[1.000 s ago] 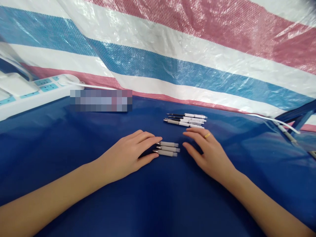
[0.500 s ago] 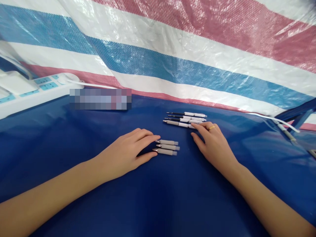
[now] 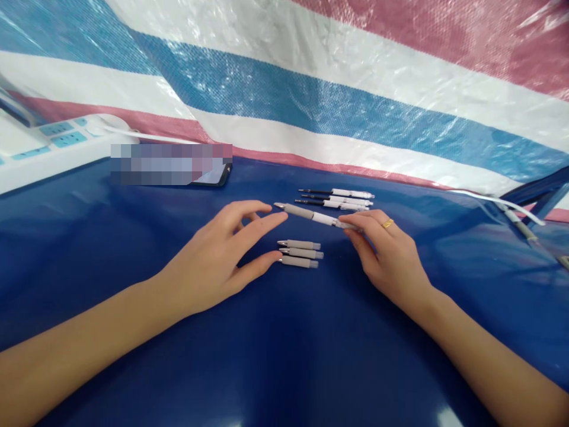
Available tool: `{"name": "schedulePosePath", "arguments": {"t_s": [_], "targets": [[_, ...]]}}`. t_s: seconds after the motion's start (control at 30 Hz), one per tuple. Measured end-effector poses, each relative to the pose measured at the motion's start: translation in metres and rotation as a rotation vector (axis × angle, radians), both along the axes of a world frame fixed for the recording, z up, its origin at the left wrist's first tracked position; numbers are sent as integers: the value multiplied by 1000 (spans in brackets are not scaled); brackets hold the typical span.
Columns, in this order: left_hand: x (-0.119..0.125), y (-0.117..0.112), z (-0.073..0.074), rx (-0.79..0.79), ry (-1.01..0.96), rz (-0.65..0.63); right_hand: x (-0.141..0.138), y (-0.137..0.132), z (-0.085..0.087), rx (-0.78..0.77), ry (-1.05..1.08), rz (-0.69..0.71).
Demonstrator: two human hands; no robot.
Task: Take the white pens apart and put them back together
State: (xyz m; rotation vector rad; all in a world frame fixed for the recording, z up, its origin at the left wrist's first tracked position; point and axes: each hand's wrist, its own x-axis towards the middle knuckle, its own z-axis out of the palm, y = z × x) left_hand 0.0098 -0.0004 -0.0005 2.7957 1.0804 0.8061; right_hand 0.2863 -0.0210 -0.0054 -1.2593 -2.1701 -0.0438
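My right hand [image 3: 386,252] pinches the white rear end of a grey-gripped pen [image 3: 311,214] and holds it lifted, tip pointing left. My left hand [image 3: 222,255] hovers with fingers spread, its fingertips just short of the pen's metal tip. Below the lifted pen, three separate grey pen grip sections [image 3: 300,253] with metal tips lie side by side on the blue table cover [image 3: 284,356]. Behind it, three more pens [image 3: 338,199] lie in a row.
A dark phone [image 3: 213,176] lies at the back left next to a blurred patch. A white power strip [image 3: 53,145] sits at far left. A white cable [image 3: 498,204] runs along the right. A striped tarp [image 3: 311,89] rises behind the table.
My right hand closed on the nearest pen of the back row and lifted it toward the left. My left hand rose off the grip sections and spread toward the pen's tip.
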Motion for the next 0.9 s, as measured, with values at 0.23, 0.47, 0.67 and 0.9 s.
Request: {"name": "schedulePosePath", "arguments": {"t_s": [0.23,0.47,0.67,0.9], "targets": [[-1,-2,2,203,76,-99,-12,-16,4,-11,39,152],[-3,-8,3,243,110,-144,-13,-14,8,-101,-126,240],[-2,-12,0,202,106,-113,-12,-17,9,-15,-165,171],[5,-10,-4,-16,61,-72,-8,-20,16,75,-216,158]]}}
